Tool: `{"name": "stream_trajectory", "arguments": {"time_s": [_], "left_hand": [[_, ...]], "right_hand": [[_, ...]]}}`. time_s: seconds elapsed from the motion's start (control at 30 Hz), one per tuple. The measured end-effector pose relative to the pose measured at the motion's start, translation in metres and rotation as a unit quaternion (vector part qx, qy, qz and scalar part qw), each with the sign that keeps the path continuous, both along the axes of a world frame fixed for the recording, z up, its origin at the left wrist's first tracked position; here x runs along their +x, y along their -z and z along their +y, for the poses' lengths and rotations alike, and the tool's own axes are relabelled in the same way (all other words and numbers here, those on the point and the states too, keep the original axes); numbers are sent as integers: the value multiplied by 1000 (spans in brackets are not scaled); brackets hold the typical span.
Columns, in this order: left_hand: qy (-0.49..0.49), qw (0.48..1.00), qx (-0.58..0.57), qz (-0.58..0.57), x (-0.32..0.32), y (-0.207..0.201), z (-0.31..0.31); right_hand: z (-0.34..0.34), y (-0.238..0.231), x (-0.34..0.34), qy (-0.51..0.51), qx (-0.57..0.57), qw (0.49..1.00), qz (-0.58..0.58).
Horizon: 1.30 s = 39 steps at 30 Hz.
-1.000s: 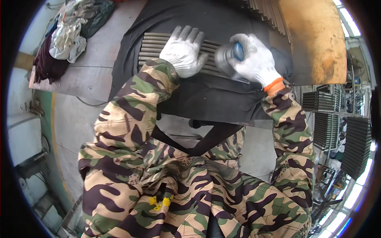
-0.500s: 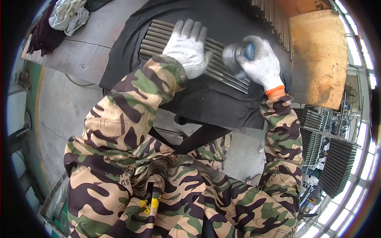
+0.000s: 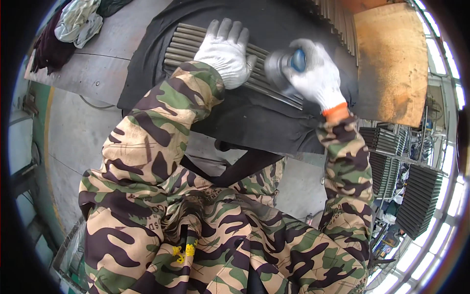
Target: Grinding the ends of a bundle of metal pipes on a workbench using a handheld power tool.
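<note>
Several grey metal rods (image 3: pixel 183 46) lie side by side on a black cloth (image 3: pixel 235 113). My left hand (image 3: pixel 226 56), in a white glove, rests flat across them with its fingers stretched out. To its right, my right hand (image 3: pixel 319 73), in a white glove with an orange cuff, is wrapped round the blue top of what looks like a round palm sander (image 3: pixel 297 60). The tool's wide grey disc sits over the right part of the rods and is blurred. Beneath the disc and my left palm, the rods are hidden.
More metal rods (image 3: pixel 335 22) lie at the far right of the cloth, beside a stained wooden board (image 3: pixel 391 63). Crumpled rags (image 3: pixel 78 22) sit at the table's far left. Racks of dark bars (image 3: pixel 418 201) stand lower right, beyond my right arm.
The whole view has shifted slightly, so the rods and both hands appear a little further left and up. The sander stays over the rods in my right hand.
</note>
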State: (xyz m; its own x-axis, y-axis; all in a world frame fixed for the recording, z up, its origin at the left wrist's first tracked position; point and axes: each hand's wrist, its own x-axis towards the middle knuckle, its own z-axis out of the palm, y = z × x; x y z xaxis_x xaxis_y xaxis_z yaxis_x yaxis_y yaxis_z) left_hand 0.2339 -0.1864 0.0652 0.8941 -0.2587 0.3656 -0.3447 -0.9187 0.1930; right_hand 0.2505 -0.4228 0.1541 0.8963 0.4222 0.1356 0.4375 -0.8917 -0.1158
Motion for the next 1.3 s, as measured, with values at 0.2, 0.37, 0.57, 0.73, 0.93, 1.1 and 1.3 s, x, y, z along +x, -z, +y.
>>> {"name": "stream_trajectory", "arguments": {"time_s": [0.2, 0.37, 0.57, 0.73, 0.93, 1.1, 1.3], "left_hand": [[18, 1000, -18, 3, -31, 4, 0], [13, 1000, -8, 12, -16, -3, -7], [6, 1000, 14, -6, -8, 3, -2], [32, 998, 15, 56, -4, -15, -6], [32, 998, 45, 32, -31, 3, 2], [16, 997, 52, 54, -15, -1, -1], [18, 998, 54, 39, 4, -2, 0]], "right_hand": [[-5, -2, 2, 26, -14, 999, 19], [-16, -7, 15, 40, -16, 999, -1], [-32, -10, -5, 21, -9, 1000, 19], [-39, -8, -14, 6, 21, 1000, 1], [-41, -2, 4, 22, 15, 1000, -14], [-38, -2, -4, 4, 31, 999, -8], [-38, -3, -15, -26, 43, 999, -17]]}}
